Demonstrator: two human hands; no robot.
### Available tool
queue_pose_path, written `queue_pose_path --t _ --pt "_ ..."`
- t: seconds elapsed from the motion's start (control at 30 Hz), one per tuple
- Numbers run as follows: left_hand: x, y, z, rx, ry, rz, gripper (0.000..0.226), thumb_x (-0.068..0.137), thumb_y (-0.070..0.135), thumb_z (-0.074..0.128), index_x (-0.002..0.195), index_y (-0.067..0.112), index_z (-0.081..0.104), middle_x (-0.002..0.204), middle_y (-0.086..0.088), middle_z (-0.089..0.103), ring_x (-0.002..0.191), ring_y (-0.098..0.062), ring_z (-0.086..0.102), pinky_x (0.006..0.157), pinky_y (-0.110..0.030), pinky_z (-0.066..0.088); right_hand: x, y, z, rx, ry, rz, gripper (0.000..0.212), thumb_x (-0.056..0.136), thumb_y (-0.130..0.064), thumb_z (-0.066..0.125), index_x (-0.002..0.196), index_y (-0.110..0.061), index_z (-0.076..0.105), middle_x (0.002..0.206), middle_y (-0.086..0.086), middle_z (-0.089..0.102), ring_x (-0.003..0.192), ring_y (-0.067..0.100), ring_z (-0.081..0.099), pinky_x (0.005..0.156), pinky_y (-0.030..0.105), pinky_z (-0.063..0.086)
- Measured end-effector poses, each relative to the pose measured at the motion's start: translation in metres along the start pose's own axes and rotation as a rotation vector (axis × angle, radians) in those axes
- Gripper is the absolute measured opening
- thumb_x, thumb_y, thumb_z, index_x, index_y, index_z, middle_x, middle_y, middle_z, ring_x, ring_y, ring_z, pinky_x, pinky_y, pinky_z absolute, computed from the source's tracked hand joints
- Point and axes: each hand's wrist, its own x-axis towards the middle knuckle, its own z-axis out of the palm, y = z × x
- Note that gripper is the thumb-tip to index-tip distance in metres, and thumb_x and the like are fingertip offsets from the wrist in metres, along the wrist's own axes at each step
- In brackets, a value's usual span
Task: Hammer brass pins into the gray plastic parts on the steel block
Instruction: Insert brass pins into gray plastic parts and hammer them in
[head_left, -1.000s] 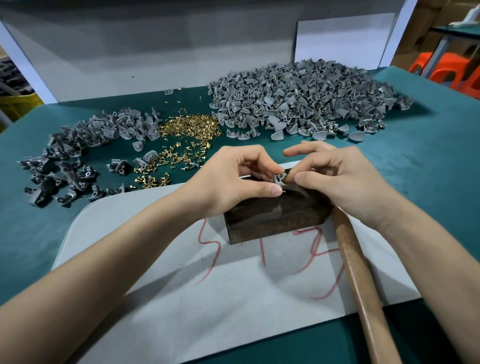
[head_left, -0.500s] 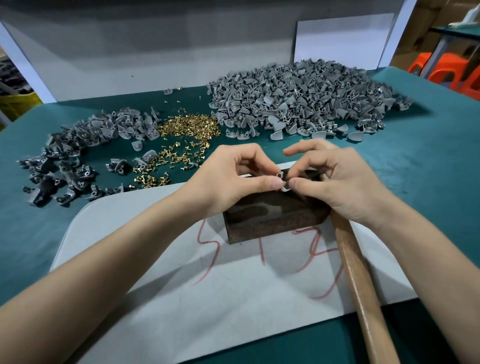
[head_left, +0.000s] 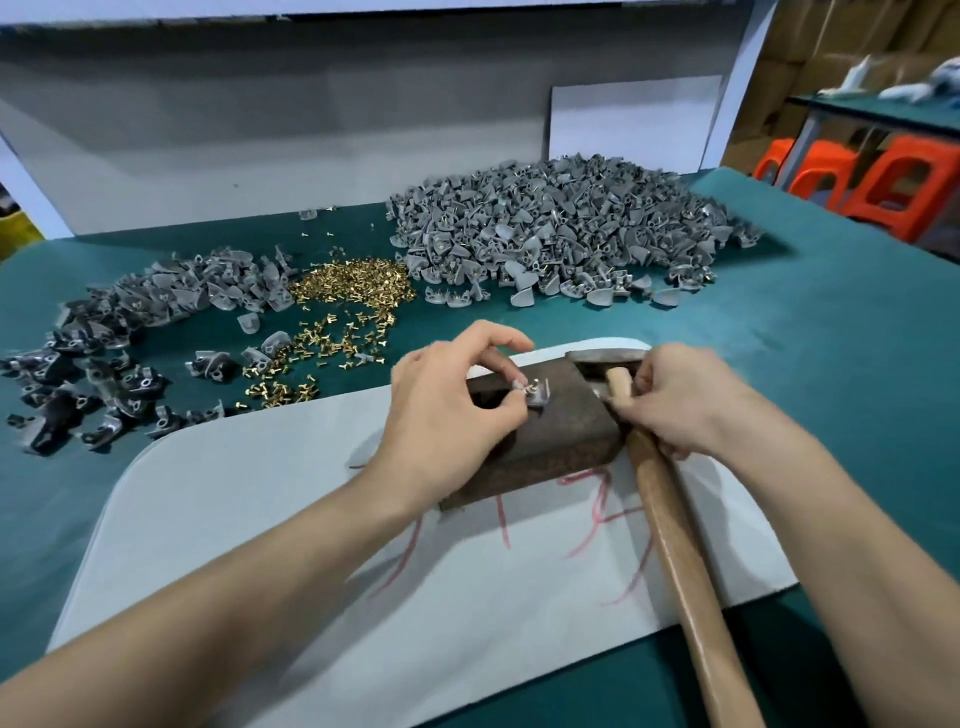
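Our right hand has left the gray part and now curls round the hammer handle near its head, beside the steel block. Our left hand pinches the gray part atop the steel block. The red scrawl on the white board is unreadable.

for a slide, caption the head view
The left hand pinches a gray plastic part on the dark steel block while the right hand grips the wooden-handled hammer.
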Motion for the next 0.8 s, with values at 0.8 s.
queue_pose_path --t 0.8 --pt "0.005 -0.007 -0.001 0.014 0.010 -0.174 0.029 0.075 0.028 0.078 0.067 0.048 0.059 0.142 0.018 0.042 0.139 -0.015 0.024 0.115 -0.050 0.004 -0.067 -0.055 -0.044 0.298 -0.024 -0.241 0.018 0.092 -0.020 0.056 0.082 -0.008 0.048 0.052 0.003 0.050 0.027 0.006 0.038 0.036 0.021 0.035"
